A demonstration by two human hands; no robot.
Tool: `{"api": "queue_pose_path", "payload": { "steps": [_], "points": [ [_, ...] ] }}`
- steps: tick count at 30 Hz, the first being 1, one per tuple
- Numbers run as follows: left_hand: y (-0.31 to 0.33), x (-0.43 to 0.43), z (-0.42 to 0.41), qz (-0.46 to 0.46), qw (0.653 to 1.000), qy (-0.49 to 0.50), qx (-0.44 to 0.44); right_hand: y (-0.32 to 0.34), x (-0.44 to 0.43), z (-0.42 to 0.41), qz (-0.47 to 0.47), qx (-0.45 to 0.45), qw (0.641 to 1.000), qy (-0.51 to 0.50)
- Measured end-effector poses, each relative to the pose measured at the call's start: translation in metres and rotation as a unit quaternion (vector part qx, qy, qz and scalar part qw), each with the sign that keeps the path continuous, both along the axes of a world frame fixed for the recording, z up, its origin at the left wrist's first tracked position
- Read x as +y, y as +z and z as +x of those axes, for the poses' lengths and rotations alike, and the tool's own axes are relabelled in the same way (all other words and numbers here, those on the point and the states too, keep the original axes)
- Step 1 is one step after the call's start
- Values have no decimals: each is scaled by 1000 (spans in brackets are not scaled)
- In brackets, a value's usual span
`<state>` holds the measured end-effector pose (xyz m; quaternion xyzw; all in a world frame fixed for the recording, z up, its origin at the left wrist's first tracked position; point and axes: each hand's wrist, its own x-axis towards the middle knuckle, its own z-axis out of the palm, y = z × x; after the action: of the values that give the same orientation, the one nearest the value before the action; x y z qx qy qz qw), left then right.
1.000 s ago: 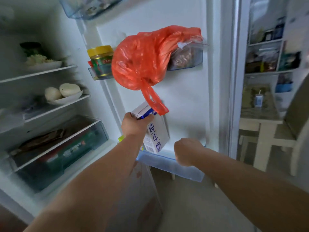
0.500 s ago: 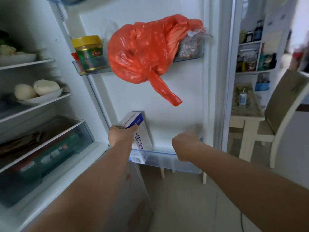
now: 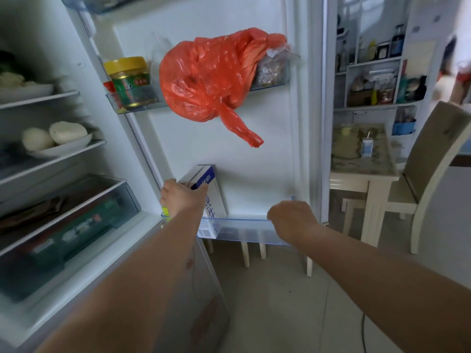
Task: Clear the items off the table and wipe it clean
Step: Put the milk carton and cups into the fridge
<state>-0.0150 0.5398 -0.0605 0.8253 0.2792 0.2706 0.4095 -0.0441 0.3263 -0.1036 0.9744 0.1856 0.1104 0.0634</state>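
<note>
Left grip (image 3: 182, 200) curled round the top of the carton (image 3: 212, 197), which stands in the fridge door's bottom bin (image 3: 251, 233). Right grip (image 3: 293, 220), fingers curled into a fist, at the bin's rim. Red bag (image 3: 209, 80) on the door shelf above.

Single wide-angle camera on my head. It looks forward and down past my left hand (image 3: 182, 197) and right hand (image 3: 290, 220), close to the open fridge door (image 3: 254, 179); shelves (image 3: 63, 159) left, counter (image 3: 362, 175) right.
</note>
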Motion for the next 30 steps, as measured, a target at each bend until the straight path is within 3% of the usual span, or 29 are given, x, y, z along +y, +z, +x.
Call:
{"api": "queue_pose_path", "payload": {
  "steps": [3,9,17,25,30],
  "points": [
    [6,-28,-12,-3,998,-11,-55,-2,-30,-5,11,-34,999,19],
    [12,-125,-36,-30,984,-141,-102,1,-109,-20,55,-26,998,-14],
    [3,-264,-42,-61,948,-308,-44,-18,-227,-28,177,7,972,-157],
    [-15,-367,-13,-19,925,-379,19,-32,-313,-11,256,4,930,-265],
    [-31,-411,25,-38,915,-400,29,-42,-351,15,294,14,901,-320]
  ]
}}
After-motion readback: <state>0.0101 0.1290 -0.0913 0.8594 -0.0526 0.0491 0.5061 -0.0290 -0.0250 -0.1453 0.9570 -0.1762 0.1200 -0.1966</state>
